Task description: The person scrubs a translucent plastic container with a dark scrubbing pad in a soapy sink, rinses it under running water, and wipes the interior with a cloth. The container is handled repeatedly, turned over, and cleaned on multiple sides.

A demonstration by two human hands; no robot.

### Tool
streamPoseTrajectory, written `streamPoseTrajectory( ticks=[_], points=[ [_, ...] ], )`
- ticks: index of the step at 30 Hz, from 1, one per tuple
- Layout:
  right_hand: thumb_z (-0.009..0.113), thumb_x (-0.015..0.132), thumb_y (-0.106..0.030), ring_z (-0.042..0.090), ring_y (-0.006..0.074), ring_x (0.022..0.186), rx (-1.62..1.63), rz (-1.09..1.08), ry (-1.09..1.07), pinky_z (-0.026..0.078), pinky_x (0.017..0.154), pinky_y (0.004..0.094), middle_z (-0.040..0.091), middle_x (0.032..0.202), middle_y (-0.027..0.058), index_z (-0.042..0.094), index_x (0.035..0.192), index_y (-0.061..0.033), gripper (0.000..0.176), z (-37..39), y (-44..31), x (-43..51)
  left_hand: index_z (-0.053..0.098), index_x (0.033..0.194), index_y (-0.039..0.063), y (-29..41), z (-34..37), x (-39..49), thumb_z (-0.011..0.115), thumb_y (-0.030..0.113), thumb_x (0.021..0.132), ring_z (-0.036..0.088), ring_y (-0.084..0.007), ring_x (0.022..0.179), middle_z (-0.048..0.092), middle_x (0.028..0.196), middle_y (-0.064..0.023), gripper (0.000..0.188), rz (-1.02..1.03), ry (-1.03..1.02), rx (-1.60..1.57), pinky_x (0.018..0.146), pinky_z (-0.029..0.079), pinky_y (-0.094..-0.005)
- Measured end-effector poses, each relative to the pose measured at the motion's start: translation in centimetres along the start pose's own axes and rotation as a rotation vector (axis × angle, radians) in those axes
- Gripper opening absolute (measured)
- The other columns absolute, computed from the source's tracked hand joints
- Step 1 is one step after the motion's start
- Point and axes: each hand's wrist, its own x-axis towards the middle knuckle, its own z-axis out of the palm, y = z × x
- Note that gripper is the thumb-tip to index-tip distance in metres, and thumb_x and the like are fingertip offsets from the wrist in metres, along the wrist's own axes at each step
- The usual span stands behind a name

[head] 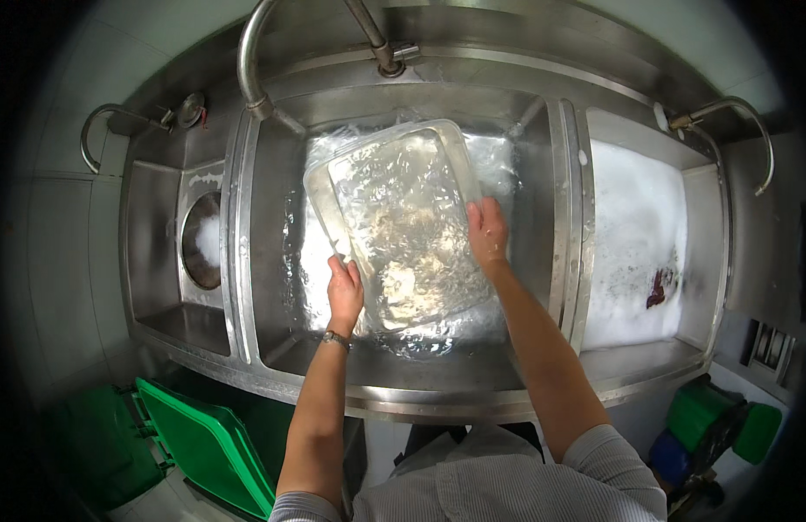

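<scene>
A clear rectangular plastic food container [465, 166] lies tilted in the water of the middle stainless steel sink basin [403, 375]. Its near end dips into the rippling water, and water shows inside it. My left hand [345, 291] grips the container's left rim, thumb on top; a wristwatch [336, 338] is on that wrist. On the opposite side, my right hand [488, 231] holds the right rim. The fingers beneath the rim are partly hidden on both sides.
A gooseneck faucet [251, 62] arches over the middle basin's back left. White foam [637, 241] with a dark red scrap [657, 290] fills the right basin. The left basin [156, 228] has a round opening [202, 241]. A green bin lid [197, 437] stands below left.
</scene>
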Motion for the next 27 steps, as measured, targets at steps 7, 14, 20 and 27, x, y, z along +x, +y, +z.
streamPoseTrajectory(
  ticks=[7,14,20,27],
  points=[
    [0.051,0.086,-0.023,0.052,0.0416,0.077,-0.007,0.033,-0.147,0.042,0.066,0.0471,0.055,0.081,0.0193,0.042,0.086,-0.004,0.021,-0.5,-2.0,0.4,0.033,0.1,0.002,-2.4,0.4,0.2,0.043,0.018,0.091,0.057,-0.0415,0.069,0.057,0.073,-0.0237,0.02,-0.147,-0.108,-0.136,0.059,0.043,-0.0439],
    [0.051,0.084,-0.017,0.053,0.0431,0.083,-0.172,0.154,-0.407,0.042,0.069,0.046,0.057,0.085,0.0233,0.044,0.093,-0.0034,0.018,-2.4,-4.7,3.1,0.037,0.096,0.001,-2.1,0.2,0.1,0.045,0.018,0.09,0.057,-0.0308,0.057,0.057,0.066,-0.0178,0.02,-0.246,-0.171,-0.202,0.055,0.043,-0.0403],
    [0.047,0.079,-0.015,0.052,0.0426,0.094,-0.124,0.109,-0.548,0.042,0.081,0.0459,0.057,0.093,0.0281,0.048,0.096,0.0014,0.023,-3.8,-5.4,5.4,0.041,0.09,0.005,0.5,-2.2,0.6,0.044,0.018,0.091,0.04,-0.0107,0.046,0.042,0.06,-0.0022,0.013,-0.319,-0.3,-0.426,0.035,0.032,-0.0273],
    [0.048,0.071,-0.012,0.057,0.0356,0.094,-0.295,0.058,-0.776,0.045,0.084,0.0374,0.06,0.098,0.0232,0.058,0.101,0.0047,0.035,-3.5,-4.1,7.9,0.054,0.087,-0.004,2.9,-5.8,1.2,0.05,0.011,0.079,0.04,-0.0161,0.04,0.048,0.058,-0.0068,0.017,-0.629,-0.433,-0.586,0.033,0.027,-0.0311]
  ],
)
